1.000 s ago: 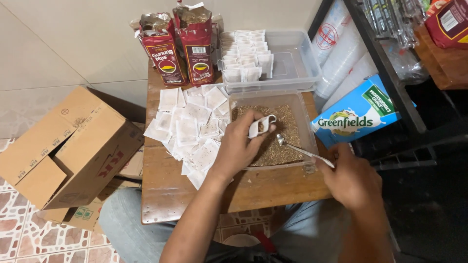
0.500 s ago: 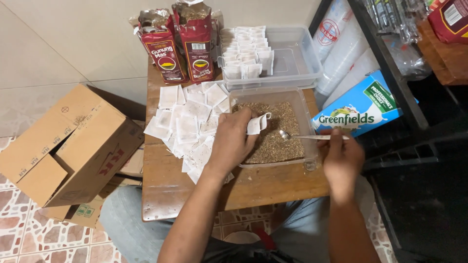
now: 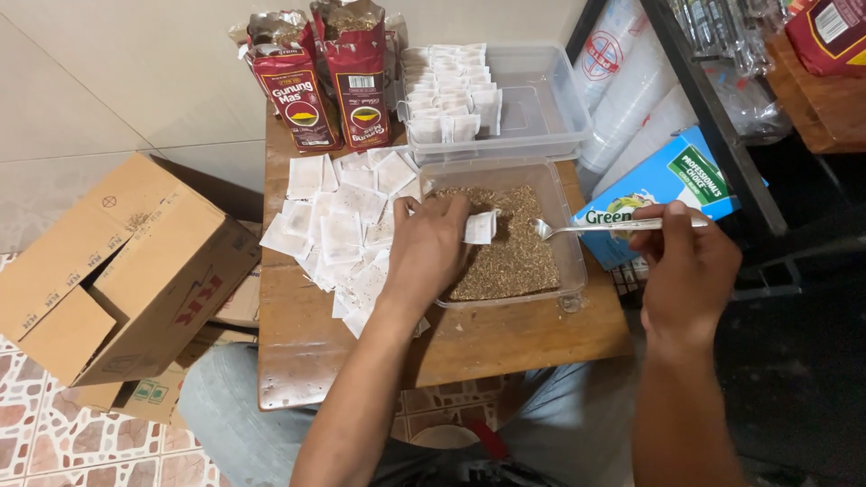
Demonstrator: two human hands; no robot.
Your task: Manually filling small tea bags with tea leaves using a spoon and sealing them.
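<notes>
1. Two hands are over a clear tray full of dry brown tea bits, which sits on the wooden tabletop.
2. The left hand is closed on a small white paper bag. It holds the bag just over the brown bits, near the middle of the tray.
3. The right hand is closed on the end of a metal spoon. The spoon lies flat in the air, and its bowl is close to the little bag, over the right side of the tray.
4. Many flat white paper bags lie in a pile on the tabletop, just left of the tray.
5. Behind the tray sits another clear box with rows of white bags standing in it.
6. Two red packs stand at the back of the tabletop.
7. One brown cardboard box sits on the floor to the left.
8. A blue and green carton leans just to the right of the tray.
</notes>
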